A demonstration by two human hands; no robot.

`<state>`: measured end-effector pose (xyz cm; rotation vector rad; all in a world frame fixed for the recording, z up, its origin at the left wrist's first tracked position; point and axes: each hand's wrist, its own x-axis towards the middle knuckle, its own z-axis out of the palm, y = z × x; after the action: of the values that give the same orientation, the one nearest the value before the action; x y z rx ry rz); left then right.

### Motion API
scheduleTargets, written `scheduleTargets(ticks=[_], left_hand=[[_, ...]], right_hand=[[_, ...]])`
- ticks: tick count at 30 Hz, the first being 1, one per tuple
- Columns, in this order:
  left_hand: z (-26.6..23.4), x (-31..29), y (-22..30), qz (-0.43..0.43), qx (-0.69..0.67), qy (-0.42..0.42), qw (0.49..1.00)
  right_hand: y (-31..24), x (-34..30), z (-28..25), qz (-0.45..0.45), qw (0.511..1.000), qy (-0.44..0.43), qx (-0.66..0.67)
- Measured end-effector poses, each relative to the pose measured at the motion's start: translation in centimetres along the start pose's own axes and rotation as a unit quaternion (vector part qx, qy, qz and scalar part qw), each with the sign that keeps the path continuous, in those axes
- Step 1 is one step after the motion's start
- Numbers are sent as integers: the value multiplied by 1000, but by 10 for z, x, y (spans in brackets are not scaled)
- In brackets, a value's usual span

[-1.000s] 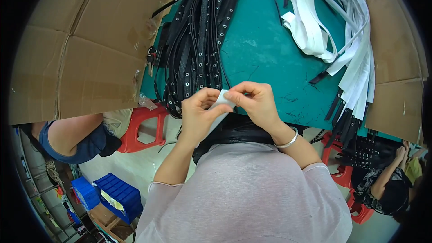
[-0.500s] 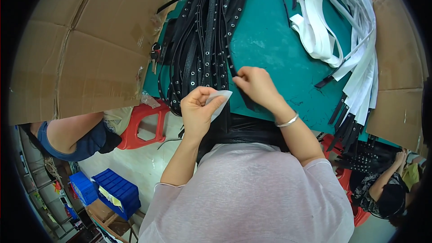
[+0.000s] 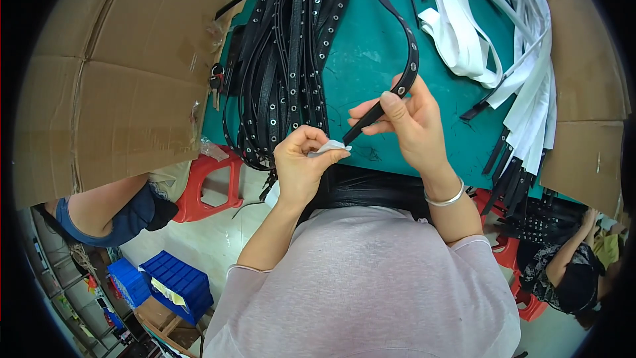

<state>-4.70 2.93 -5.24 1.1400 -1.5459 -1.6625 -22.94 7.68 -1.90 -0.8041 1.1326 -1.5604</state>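
Note:
Between the thumb and fingers of my left hand (image 3: 303,164) is a small white piece of cloth or paper (image 3: 333,146); its exact kind is unclear. My right hand (image 3: 414,119) grips a black belt strap with metal eyelets (image 3: 412,56) near its end. The strap's tip meets the white piece at my left fingertips. From my right hand the strap curves up and away to the far side of the table. A thick bundle of similar black eyelet straps (image 3: 293,59) lies to the left on the green table top (image 3: 361,46).
White strips (image 3: 464,46) and white-wrapped straps with black ends (image 3: 530,106) lie at the right. Cardboard (image 3: 139,86) flanks both sides. Keys (image 3: 216,79) sit at the left edge. Red stools (image 3: 207,185), blue crates (image 3: 177,285) and two seated people are nearby.
My right hand has lifted a strap from the bundle and brought its end to the white piece. The white piece now looks folded at my left fingertips.

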Motion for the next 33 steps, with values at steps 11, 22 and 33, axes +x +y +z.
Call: scheduleTargets(ticks=[11, 22, 33], left_hand=[[-1, 2, 3, -26, -8, -22, 999], [-4, 19, 16, -80, -78, -82, 990], [-28, 29, 23, -189, 8, -451, 872]], right_hand=[[7, 1, 10, -45, 998, 22, -28], [27, -4, 3, 42, 998, 44, -9], [60, -8, 3, 126, 982, -16, 136]])
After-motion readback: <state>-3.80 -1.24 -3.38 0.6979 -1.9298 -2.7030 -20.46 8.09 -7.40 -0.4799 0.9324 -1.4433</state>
